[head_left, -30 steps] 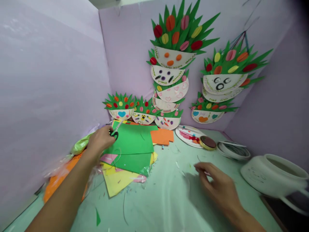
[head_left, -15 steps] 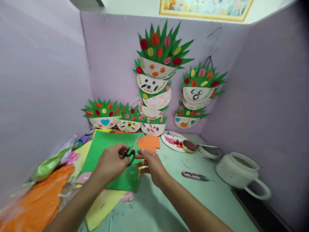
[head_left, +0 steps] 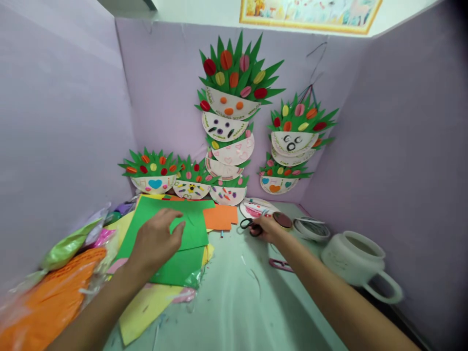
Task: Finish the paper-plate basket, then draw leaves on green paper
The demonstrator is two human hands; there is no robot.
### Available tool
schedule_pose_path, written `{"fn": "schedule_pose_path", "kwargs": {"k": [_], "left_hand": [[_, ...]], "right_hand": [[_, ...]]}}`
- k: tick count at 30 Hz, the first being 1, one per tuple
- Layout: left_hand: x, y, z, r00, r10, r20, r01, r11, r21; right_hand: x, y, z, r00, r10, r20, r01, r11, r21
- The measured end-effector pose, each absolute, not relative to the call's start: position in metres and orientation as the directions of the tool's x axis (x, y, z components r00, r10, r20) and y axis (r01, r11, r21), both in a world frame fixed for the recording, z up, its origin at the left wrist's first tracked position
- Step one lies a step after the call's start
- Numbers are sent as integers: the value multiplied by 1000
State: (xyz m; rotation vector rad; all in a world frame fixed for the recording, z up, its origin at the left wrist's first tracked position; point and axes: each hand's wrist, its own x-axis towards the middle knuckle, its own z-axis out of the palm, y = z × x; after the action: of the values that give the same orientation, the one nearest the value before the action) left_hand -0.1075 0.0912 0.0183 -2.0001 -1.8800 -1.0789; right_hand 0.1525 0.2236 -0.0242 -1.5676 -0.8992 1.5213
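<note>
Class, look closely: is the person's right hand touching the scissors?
Touching: the head view shows the right hand gripping the scissors at their black handles, with no gap between.

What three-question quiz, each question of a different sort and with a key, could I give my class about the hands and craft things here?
1. Either/or: Which hand, left or right, holds the scissors with black loop handles?
2. True or false: The squat white mug with a handle stands to the right of those scissors in the picture.
3. Open answer: What flat material shows directly behind the other hand, and in what colour?

Key:
1. The right hand.
2. True.
3. Large, flat green paper sheets, behind the open left hand.
</note>
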Motion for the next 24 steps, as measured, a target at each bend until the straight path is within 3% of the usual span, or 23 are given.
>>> {"fn": "schedule_pose_path", "kwargs": {"k": [6,11,16,19,24], "left_hand": [[-164,97,37,-400,788,467,906,262,333],[-179,98,44,-365,868,337,897,231,377],[-181,91,54,-396,846,357,887,251,388],[-185,87,58,-392,849,355,893,258,368],[-194,90,57,-460,827,322,876,362,320]], "right_hand": [[144,226,-17,36,881,-472,86,-473,-877],[82,166,-4,-330,813,-480,153,-456,-877],[-13,102,5,-587,647,-487,197,-470,-861],[-41,102,7,-537,706,-462,179,-440,-880],[18,171,2,-174,921,-347,230,-305,-924]]}}
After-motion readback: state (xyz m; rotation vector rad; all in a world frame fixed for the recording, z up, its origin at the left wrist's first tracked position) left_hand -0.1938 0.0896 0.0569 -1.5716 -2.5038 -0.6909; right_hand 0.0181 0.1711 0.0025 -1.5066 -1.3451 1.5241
